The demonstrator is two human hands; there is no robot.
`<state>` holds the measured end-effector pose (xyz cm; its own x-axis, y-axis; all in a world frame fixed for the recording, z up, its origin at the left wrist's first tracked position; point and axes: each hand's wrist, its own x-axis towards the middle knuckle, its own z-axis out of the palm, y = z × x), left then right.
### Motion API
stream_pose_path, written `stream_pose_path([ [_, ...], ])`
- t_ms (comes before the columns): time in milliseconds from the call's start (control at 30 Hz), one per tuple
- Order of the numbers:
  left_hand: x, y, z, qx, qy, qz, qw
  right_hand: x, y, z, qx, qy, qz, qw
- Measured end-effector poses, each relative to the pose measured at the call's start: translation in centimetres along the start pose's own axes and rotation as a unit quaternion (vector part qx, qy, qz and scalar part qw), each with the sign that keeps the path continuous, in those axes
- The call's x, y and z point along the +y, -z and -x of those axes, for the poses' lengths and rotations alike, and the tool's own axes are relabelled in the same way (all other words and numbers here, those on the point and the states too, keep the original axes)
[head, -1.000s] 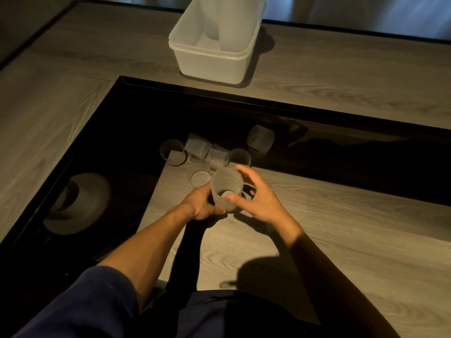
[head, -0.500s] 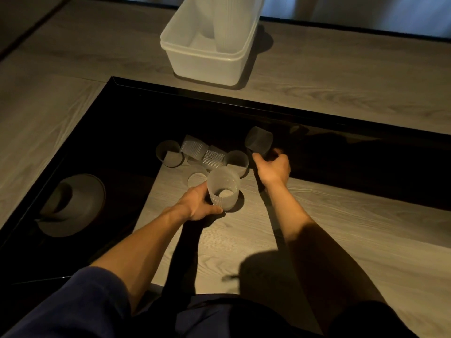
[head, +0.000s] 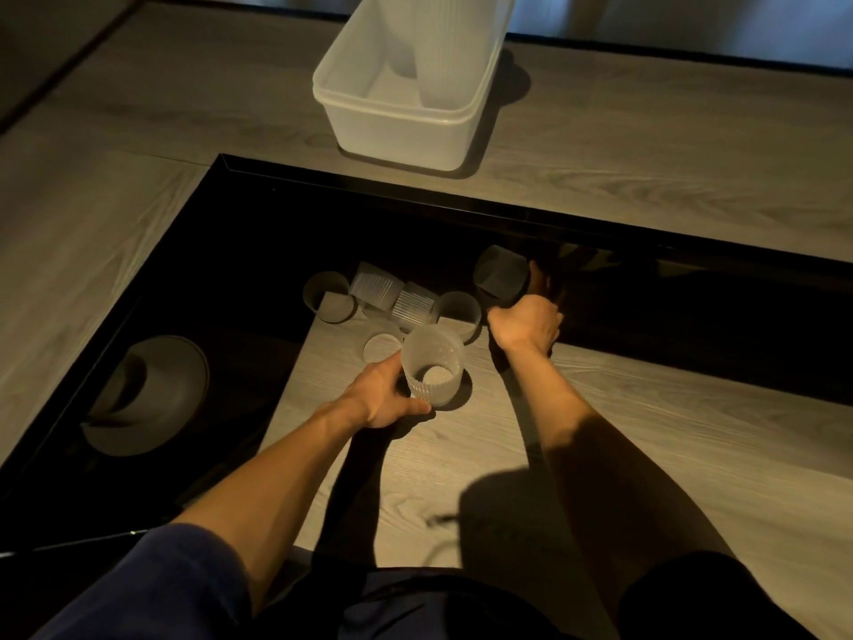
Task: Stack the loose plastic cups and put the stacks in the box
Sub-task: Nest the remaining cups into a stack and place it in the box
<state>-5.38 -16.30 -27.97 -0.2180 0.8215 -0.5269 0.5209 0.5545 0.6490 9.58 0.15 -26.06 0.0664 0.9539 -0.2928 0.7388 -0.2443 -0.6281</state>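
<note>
At the middle of the bench [head: 646, 145], where pale wood meets a glossy black panel [head: 240, 233], I see both bare hands among frosted plastic cups. The left hand [head: 383, 399] grips an upright ribbed cup [head: 431, 369] from its left side, thumb along the near wall, and the cup stands mouth up on the wood. I cannot tell whether other cups are nested inside it.

The right hand [head: 526, 323] reaches further out toward the far edge of the panel. Its fingers curl round a tilted cup [head: 501, 274], which shows me its base and sits in deep shadow.

Between the two hands and a little beyond them lies a cluster of loose cups [head: 376, 284]: two ribbed ones on their sides and touching each other, one open cup to the left of those, one open cup to the right just beside the right hand, and one low round one just beyond the left hand's cup.

At the far edge of the bench, well apart from the hands, stands the white box [head: 401, 127]. A tall stack [head: 443, 53] of ribbed cups stands in it against its right wall.

A dark blue sleeve [head: 152, 588] covers the left upper arm at the near edge of my view.
</note>
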Motion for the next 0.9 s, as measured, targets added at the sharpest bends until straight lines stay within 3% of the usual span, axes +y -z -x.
stream_pose_path([
  [100, 0.0, 0.0, 0.0, -0.006, 0.000, -0.012, 1.000, -0.2, 0.0, -0.6, -0.022, 0.007, 0.026, 0.999],
  [200, -0.2, 0.0, 0.0, -0.010, 0.003, -0.015, 1.000, -0.8, 0.1, -1.0, -0.043, 0.076, 0.073, 0.994],
  [400, -0.1, 0.0, 0.1, -0.006, 0.002, -0.014, 1.000, -0.5, 0.6, -1.1, -0.023, 0.094, 0.072, 0.993],
  [600, 0.2, -0.5, 0.3, 0.010, 0.013, -0.015, 1.000, -0.2, 2.0, 0.0, -0.032, 0.171, 0.066, 0.983],
  [900, 0.8, -0.9, 1.0, 0.023, 0.006, -0.011, 1.000, 1.4, 4.4, 5.8, -0.046, 0.307, -0.165, 0.936],
])
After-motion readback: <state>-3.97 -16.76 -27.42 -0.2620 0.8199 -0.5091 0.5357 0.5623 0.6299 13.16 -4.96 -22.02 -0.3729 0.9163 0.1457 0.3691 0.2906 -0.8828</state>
